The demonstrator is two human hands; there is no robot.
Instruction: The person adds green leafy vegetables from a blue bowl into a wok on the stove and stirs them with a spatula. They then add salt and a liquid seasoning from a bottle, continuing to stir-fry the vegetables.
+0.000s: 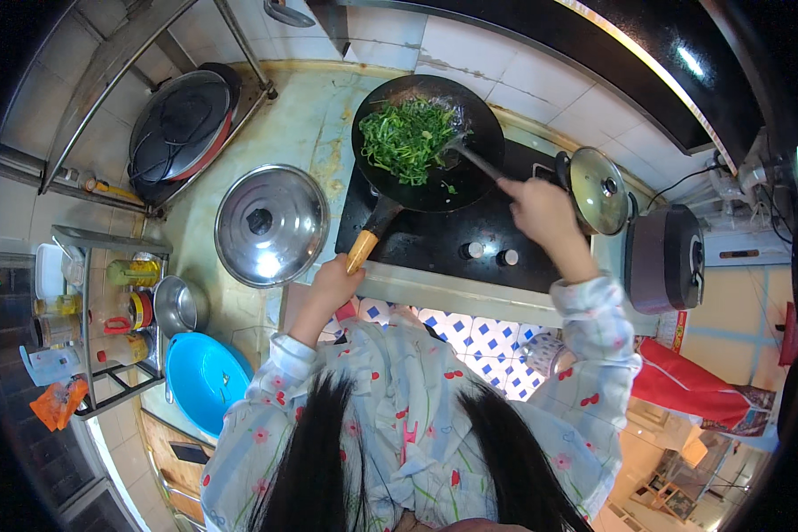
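Note:
My left hand [336, 284] is closed around the wooden handle [362, 250] of a black wok [469, 183], which sits on the left side of a black gas stove [419, 249]. Chopped leafy greens [409, 136] lie heaped in the wok's left part, with a few bits stuck on the bare wall nearer me. In my right hand [538, 207] is a metal spatula [477, 159]. Its blade rests in the wok at the right edge of the greens.
Left of the stove lies a domed steel lid [271, 226] on the counter. A steel bowl [181, 307], a blue basin [206, 382] and a rack with bottles [133, 272] stand further left. Right of the stove are a glass-lidded pot [597, 189] and a rice cooker [662, 259].

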